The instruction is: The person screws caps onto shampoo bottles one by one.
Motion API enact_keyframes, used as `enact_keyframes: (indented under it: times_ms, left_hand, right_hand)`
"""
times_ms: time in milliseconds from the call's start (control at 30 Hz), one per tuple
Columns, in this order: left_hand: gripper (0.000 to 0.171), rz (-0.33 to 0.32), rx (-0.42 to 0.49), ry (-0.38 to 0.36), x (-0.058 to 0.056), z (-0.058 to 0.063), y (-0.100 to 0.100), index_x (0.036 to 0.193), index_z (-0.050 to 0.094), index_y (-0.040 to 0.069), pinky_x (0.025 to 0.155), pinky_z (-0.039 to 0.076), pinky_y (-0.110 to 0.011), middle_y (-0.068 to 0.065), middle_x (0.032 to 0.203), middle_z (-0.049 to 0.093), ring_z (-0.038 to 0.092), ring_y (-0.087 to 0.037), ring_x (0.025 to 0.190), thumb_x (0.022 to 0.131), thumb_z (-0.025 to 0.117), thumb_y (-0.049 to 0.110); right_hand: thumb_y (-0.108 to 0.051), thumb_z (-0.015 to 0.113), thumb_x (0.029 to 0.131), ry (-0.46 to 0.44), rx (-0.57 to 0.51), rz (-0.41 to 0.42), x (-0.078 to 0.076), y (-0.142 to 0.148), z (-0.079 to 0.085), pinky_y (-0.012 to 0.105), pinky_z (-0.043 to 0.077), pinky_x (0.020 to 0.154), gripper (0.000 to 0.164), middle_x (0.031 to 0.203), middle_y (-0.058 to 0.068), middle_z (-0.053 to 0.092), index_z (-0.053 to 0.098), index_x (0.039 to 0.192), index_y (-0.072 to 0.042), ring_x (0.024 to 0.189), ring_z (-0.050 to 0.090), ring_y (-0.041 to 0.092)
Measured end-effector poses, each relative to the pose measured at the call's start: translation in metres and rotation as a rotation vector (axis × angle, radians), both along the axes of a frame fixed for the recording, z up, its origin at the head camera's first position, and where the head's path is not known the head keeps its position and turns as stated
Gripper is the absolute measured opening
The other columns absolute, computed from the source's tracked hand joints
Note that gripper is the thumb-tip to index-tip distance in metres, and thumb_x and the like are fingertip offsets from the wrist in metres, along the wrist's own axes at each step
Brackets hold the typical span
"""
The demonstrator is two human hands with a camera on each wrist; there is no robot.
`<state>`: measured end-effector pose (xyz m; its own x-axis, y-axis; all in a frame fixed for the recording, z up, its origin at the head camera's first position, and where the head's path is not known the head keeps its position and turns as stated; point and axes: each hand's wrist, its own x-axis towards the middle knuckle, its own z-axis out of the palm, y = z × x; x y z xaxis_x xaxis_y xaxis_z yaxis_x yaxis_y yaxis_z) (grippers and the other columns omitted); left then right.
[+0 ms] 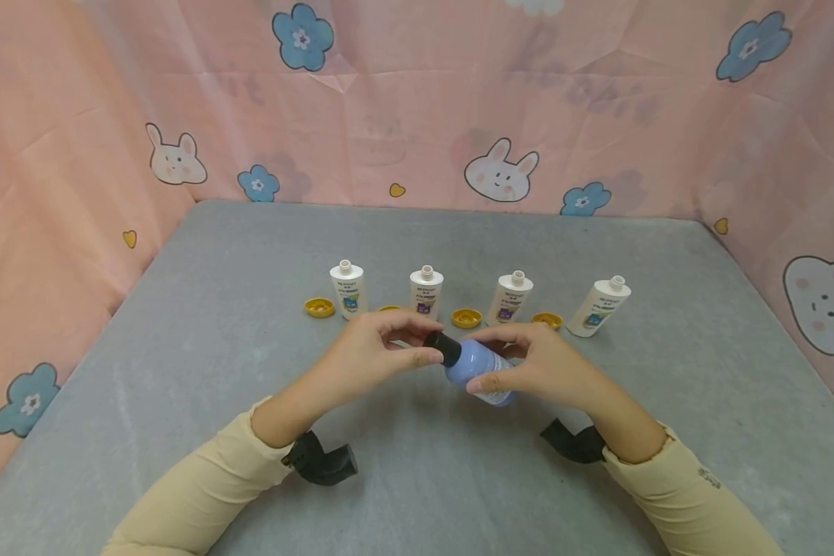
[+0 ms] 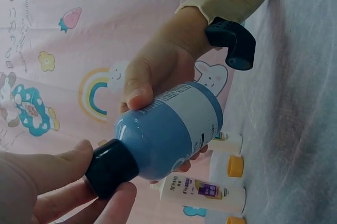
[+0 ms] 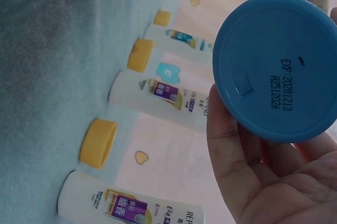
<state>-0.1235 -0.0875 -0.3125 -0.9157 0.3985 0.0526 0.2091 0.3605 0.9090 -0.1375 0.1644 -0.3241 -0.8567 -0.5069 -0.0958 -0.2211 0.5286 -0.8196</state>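
Observation:
In the head view, a blue bottle is held tilted above the table, its black cap toward the left. My left hand pinches that cap between thumb and fingers. Around the bottle's body my right hand grips with thumb and fingers. The cap sits on the bottle's neck in the left wrist view; a pale printed label wraps the body. Facing the right wrist camera is the bottle's round base, stamped with a date.
Several white bottles with bare necks stand in a row behind the hands, the leftmost upright and the rightmost leaning right in the head view. Yellow caps lie between them on the grey table. A pink printed curtain surrounds the table.

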Motion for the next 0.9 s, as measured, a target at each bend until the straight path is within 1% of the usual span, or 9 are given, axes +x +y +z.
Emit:
enact_keyframes:
  times_ms: [133,300,600,767,900]
  left_hand:
    - [0.035,-0.024,0.011,0.006,0.0,-0.0001,-0.0003,0.117,0.072,0.009,0.08,0.059,-0.023,-0.008,0.113,0.072,0.069,-0.015,0.098,0.084,0.08,0.014]
    - [0.037,-0.049,0.019,0.01,0.0004,0.0001,-0.0008,0.12,0.071,0.007,0.08,0.06,-0.022,-0.012,0.118,0.07,0.073,-0.017,0.096,0.084,0.079,0.011]
    - [0.037,-0.095,0.031,0.022,0.0018,0.0004,-0.0019,0.124,0.069,0.005,0.084,0.059,-0.022,-0.014,0.123,0.066,0.073,-0.021,0.1,0.088,0.074,0.006]
    - [0.036,-0.123,0.065,0.034,0.0019,0.0004,-0.0019,0.123,0.068,0.002,0.085,0.059,-0.023,-0.017,0.124,0.065,0.073,-0.024,0.102,0.087,0.073,0.001]
    - [0.037,-0.145,0.09,0.053,0.0012,-0.001,-0.0022,0.123,0.067,-0.001,0.086,0.059,-0.024,-0.018,0.124,0.065,0.073,-0.026,0.102,0.086,0.072,-0.002]
  right_hand:
    - [-0.033,0.085,0.078,-0.002,0.001,-0.005,0.0001,0.0,-0.0001,0.037,0.054,0.089,0.053,0.114,0.007,0.072,0.069,0.122,-0.008,0.1,0.063,0.019]
    - [-0.034,0.086,0.078,-0.006,0.006,-0.008,0.0001,0.0001,0.0002,0.036,0.054,0.089,0.053,0.115,0.007,0.072,0.069,0.122,-0.009,0.1,0.063,0.02]
    - [-0.032,0.087,0.077,0.009,0.0,-0.003,-0.0001,-0.0001,0.0003,0.036,0.055,0.088,0.052,0.112,0.006,0.072,0.07,0.12,-0.008,0.098,0.064,0.019]
    - [-0.034,0.087,0.077,0.015,0.005,-0.002,-0.0001,0.0001,0.0005,0.034,0.055,0.087,0.053,0.112,0.007,0.072,0.07,0.12,-0.008,0.098,0.063,0.019]
    - [-0.034,0.087,0.077,0.005,0.006,-0.002,-0.0004,0.0004,0.0003,0.035,0.055,0.088,0.054,0.113,0.007,0.072,0.07,0.121,-0.008,0.098,0.063,0.02]
